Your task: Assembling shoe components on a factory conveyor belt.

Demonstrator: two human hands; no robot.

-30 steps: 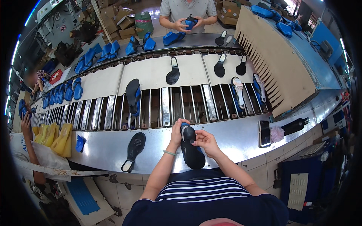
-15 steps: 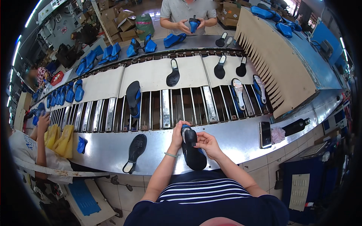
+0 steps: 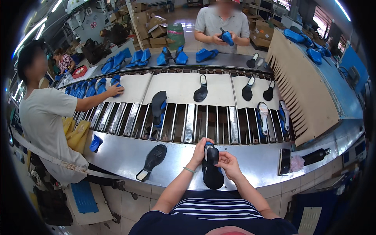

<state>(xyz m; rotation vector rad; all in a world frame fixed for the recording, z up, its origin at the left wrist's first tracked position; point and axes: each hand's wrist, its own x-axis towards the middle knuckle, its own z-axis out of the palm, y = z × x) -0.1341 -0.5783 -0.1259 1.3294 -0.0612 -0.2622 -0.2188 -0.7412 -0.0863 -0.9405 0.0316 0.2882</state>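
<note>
Over the metal ledge's front edge I hold a shoe on a blue last, its black sole (image 3: 214, 176) facing up and its wide toe end toward me. My left hand (image 3: 199, 153) wraps round the far, heel end. With my fingers pinched at the sole's side, my right hand (image 3: 230, 164) grips the edge of the sole; the fingertips partly hide what they press. To the left, a loose black sole (image 3: 156, 158) with a pale heel part lies on the ledge. Another black-soled shoe (image 3: 158, 106) rests on the rollers beyond.
The metal ledge (image 3: 121, 150) borders a roller conveyor (image 3: 188, 125) with a cream cloth (image 3: 176, 84) carrying loose soles. A phone (image 3: 284, 161) and dark bottle (image 3: 315, 156) lie right. A fringed cover (image 3: 301, 86) stands beyond. Co-workers are at left (image 3: 51, 125) and across (image 3: 222, 25).
The view has swung left. The left co-worker now has a hand on a blue shoe on the cloth. Both my hands keep hold of the shoe, with little shift in grip.
</note>
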